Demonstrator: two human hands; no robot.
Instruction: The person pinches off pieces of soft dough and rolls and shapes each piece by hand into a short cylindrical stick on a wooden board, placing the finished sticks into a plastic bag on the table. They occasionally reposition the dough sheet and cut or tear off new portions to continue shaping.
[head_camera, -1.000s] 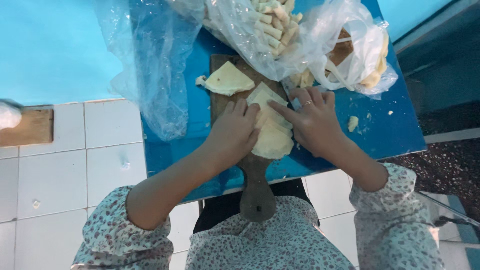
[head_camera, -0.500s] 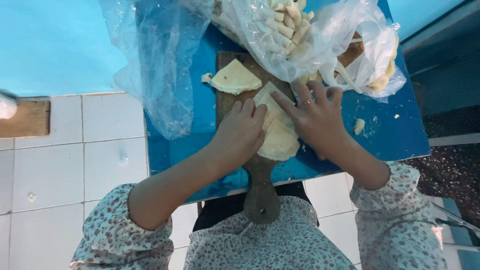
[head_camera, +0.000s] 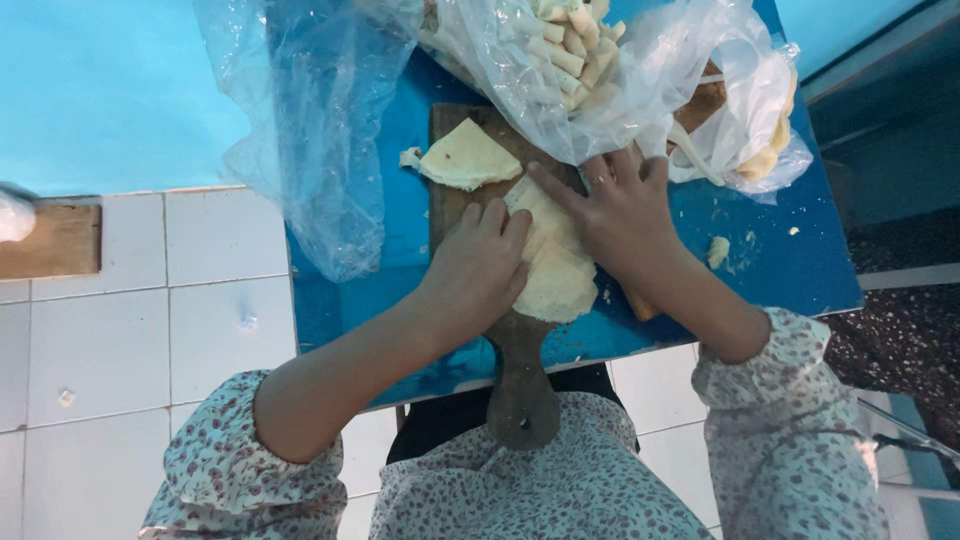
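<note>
A pale yellow sheet of dough (head_camera: 556, 268) lies on a dark wooden board with a handle (head_camera: 520, 385), on a small blue table (head_camera: 745, 265). My left hand (head_camera: 478, 268) presses flat on the sheet's left side. My right hand (head_camera: 618, 212) covers its right and upper part, with the index finger stretched toward the top corner. Both hands fold or roll the sheet between them. A second folded piece of dough (head_camera: 464, 157) rests at the board's far left.
A clear plastic bag (head_camera: 560, 60) with several rolled dough sticks lies across the table's far side, and an empty clear bag (head_camera: 310, 140) hangs off the left edge. Dough crumbs (head_camera: 717, 250) dot the blue top. White floor tiles (head_camera: 120, 340) lie to the left.
The view has shifted slightly. Both hands stay on the dough sheet and have pressed closer together over it, with the right index finger now reaching to its top corner.
</note>
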